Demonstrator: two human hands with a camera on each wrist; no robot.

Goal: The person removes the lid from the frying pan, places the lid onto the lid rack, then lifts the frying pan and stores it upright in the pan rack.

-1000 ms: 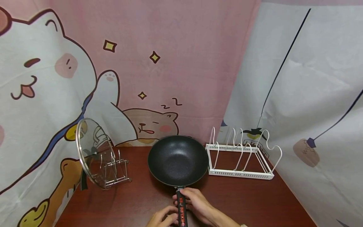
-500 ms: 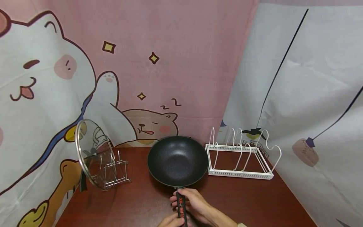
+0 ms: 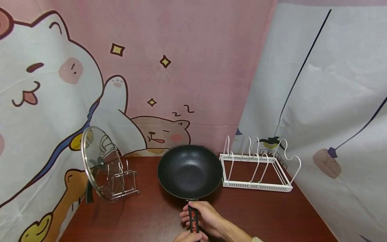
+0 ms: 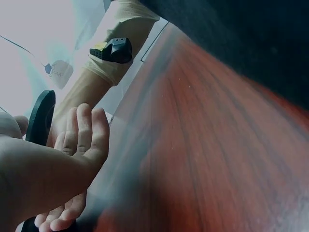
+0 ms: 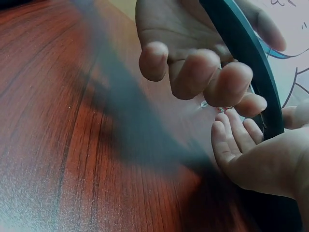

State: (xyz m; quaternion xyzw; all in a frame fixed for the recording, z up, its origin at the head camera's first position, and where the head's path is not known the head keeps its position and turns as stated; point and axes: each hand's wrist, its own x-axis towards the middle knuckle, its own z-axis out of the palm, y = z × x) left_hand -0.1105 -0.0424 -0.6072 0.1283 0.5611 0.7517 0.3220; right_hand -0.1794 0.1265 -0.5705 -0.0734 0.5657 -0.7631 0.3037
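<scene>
A black wok [image 3: 190,171] faces up over the middle of the table, its long black handle [image 3: 193,216] pointing toward me. My right hand [image 3: 210,216] holds the handle near the pan, thumb along the top and fingers loosely bent beneath. Closer to the handle's end, my left hand [image 3: 191,236] has its thumb laid over the top; the lower frame edge cuts this hand off. The right wrist view shows the handle [image 5: 263,79] passing between thumb and fingers of both hands, with the left hand [image 5: 273,162] lower down and its fingers fairly straight.
At the left, a glass lid [image 3: 86,164] with a metal rim leans upright in a small wire rack [image 3: 128,192]. A white rack [image 3: 257,185] with curved dividers stands right of the wok. Printed cloth [image 3: 211,67] hangs behind and beside the wooden table [image 3: 145,215].
My left hand has shifted right and down, from beside the handle to holding its end. The fingers of my right hand reach slightly farther under the handle. The wok stays in place.
</scene>
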